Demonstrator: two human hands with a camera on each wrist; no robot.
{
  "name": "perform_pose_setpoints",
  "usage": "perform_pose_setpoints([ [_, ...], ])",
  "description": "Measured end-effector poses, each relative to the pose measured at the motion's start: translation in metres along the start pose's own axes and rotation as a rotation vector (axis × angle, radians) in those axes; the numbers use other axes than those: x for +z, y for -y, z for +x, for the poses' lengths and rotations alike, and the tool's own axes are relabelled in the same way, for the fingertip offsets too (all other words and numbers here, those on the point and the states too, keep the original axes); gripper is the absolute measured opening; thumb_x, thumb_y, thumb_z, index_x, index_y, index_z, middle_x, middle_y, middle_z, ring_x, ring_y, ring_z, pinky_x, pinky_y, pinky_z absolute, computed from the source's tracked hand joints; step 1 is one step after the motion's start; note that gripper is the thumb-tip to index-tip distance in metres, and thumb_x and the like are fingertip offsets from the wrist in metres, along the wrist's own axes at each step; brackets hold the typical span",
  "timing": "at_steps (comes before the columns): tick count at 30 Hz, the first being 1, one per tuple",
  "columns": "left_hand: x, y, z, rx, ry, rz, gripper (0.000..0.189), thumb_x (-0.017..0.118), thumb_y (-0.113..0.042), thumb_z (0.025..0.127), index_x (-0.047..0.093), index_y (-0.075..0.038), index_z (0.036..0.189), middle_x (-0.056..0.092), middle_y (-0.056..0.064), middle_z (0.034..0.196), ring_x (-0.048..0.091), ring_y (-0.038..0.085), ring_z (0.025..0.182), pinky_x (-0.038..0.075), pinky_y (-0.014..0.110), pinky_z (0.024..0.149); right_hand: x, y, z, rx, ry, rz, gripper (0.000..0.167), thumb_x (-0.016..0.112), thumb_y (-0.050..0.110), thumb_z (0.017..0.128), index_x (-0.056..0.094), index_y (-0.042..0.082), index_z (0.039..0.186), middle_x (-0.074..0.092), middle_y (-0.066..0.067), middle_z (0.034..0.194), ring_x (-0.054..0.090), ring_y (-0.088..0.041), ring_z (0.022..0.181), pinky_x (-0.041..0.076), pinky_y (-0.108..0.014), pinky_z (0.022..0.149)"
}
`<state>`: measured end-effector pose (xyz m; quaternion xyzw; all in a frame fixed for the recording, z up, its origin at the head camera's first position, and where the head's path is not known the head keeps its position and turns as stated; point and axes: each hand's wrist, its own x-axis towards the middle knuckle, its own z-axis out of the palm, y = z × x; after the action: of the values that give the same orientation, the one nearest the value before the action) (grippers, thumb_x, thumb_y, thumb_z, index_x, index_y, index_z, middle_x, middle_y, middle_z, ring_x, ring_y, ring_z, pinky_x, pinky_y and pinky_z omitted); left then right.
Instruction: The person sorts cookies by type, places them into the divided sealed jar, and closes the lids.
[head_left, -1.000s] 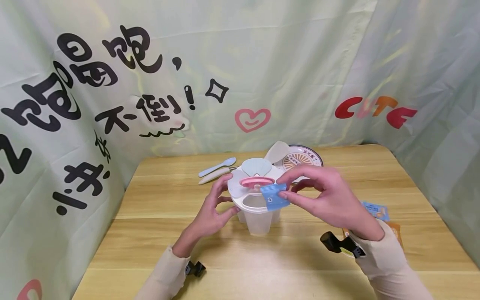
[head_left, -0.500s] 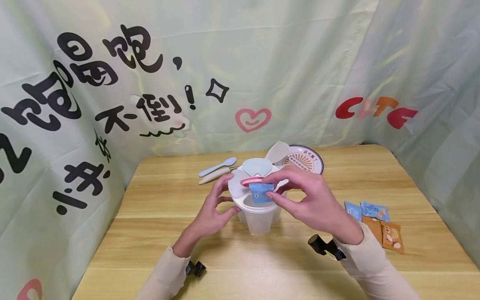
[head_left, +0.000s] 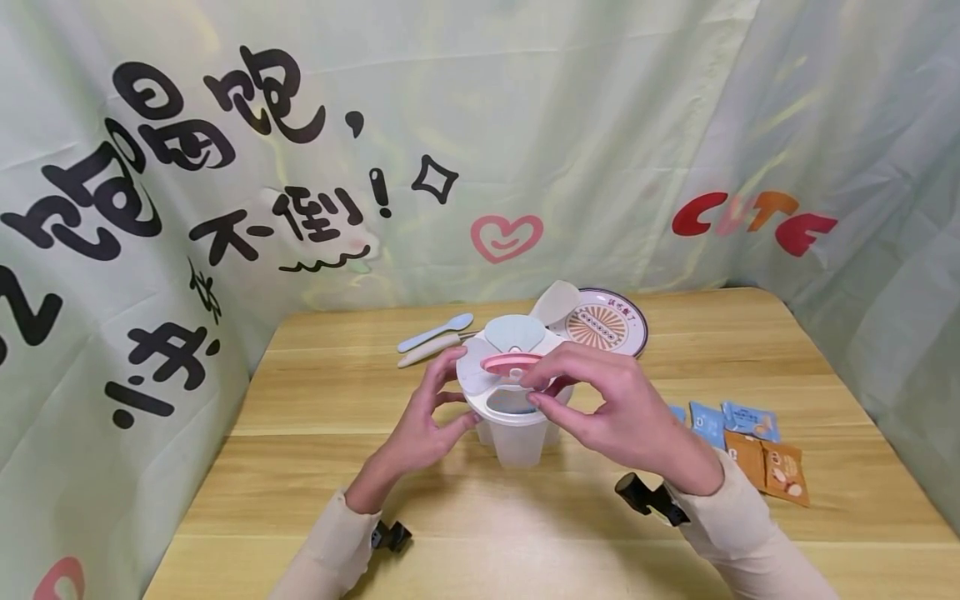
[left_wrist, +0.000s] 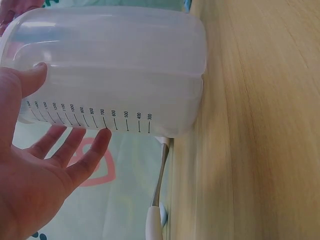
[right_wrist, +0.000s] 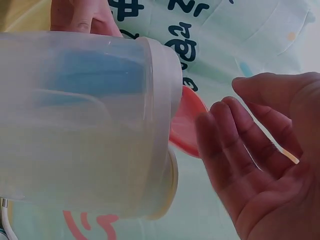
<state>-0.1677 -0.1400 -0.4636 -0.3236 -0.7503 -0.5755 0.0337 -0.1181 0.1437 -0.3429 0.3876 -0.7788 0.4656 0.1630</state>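
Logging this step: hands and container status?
Left hand holds container. Right hand empty, near pink lid. Blue packet inside container. Lid raised, not blocking.

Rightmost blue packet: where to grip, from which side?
Probably pinch the rightmost blue packet at its right end, coming from the right: it lies on the table, that end free; another blue packet crowds its left and orange packets its near side.

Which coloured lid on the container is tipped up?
The pink lid, the one by the right hand; the pale blue lid behind it lies flat.
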Motion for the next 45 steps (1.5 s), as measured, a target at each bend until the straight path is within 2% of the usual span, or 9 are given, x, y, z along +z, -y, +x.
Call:
perform_pose_setpoints([
  [9, 0.0, -0.001, 0.001, 0.008, -0.003, -0.005, 0.089, 0.079, 0.007, 0.094, 0.032, -0.014, 0.166, 0.043, 0.013, 0.169, 0.058, 0.027, 0.14, 0.065, 0.038, 0.101, -0.005, -0.001, -0.004, -0.025, -0.024, -0.02, 0.032, 0.087, -0.008, 0.085, 0.08, 0.016, 0.105, 0.081, 0.001, 0.103, 0.072, -0.008, 0.095, 0.063, -0.02, 0.084],
  [14, 0.0, -0.001, 0.001, 0.005, -0.003, -0.006, 0.089, 0.08, 0.007, 0.093, 0.033, -0.014, 0.166, 0.044, 0.013, 0.168, 0.058, 0.027, 0.14, 0.065, 0.038, 0.101, -0.01, -0.003, -0.008, -0.027, -0.05, -0.055, 0.03, 0.087, -0.009, 0.084, 0.08, 0.013, 0.103, 0.08, 0.004, 0.101, 0.072, -0.007, 0.094, 0.062, -0.018, 0.084],
  [20, 0.0, 0.0, 0.001, -0.006, -0.004, -0.003, 0.09, 0.08, 0.007, 0.093, 0.033, -0.015, 0.166, 0.045, 0.011, 0.168, 0.058, 0.026, 0.14, 0.065, 0.037, 0.101, -0.023, -0.01, -0.016, 0.017, -0.074, -0.096, 0.03, 0.086, -0.011, 0.083, 0.081, 0.011, 0.103, 0.08, 0.004, 0.099, 0.072, -0.006, 0.091, 0.062, -0.016, 0.084],
  [32, 0.0, -0.002, 0.0, 0.003, -0.004, -0.002, 0.088, 0.079, 0.007, 0.094, 0.033, -0.014, 0.166, 0.043, 0.013, 0.169, 0.058, 0.028, 0.14, 0.064, 0.038, 0.101, -0.051, -0.035, -0.036, 0.102, -0.105, -0.183, 0.041, 0.087, -0.015, 0.081, 0.081, 0.018, 0.103, 0.078, 0.009, 0.096, 0.07, -0.001, 0.085, 0.062, -0.013, 0.082],
  [39, 0.0, -0.002, 0.0, -0.003, -0.001, -0.004, 0.09, 0.08, 0.007, 0.094, 0.032, -0.015, 0.166, 0.042, 0.011, 0.169, 0.058, 0.027, 0.139, 0.064, 0.038, 0.101, -0.061, -0.045, -0.05, 0.248, -0.088, -0.231, 0.036, 0.086, -0.01, 0.085, 0.08, 0.021, 0.103, 0.078, 0.006, 0.096, 0.07, 0.0, 0.087, 0.061, -0.011, 0.081],
  [45, 0.0, 0.0, 0.0, 0.005, -0.002, 0.003, 0.09, 0.079, 0.008, 0.093, 0.032, -0.014, 0.166, 0.043, 0.013, 0.169, 0.058, 0.028, 0.139, 0.064, 0.038, 0.101, -0.069, -0.055, -0.061, 0.306, -0.079, -0.282, 0.03, 0.087, -0.005, 0.087, 0.081, 0.02, 0.102, 0.079, 0.008, 0.095, 0.07, 0.003, 0.087, 0.061, -0.011, 0.078],
])
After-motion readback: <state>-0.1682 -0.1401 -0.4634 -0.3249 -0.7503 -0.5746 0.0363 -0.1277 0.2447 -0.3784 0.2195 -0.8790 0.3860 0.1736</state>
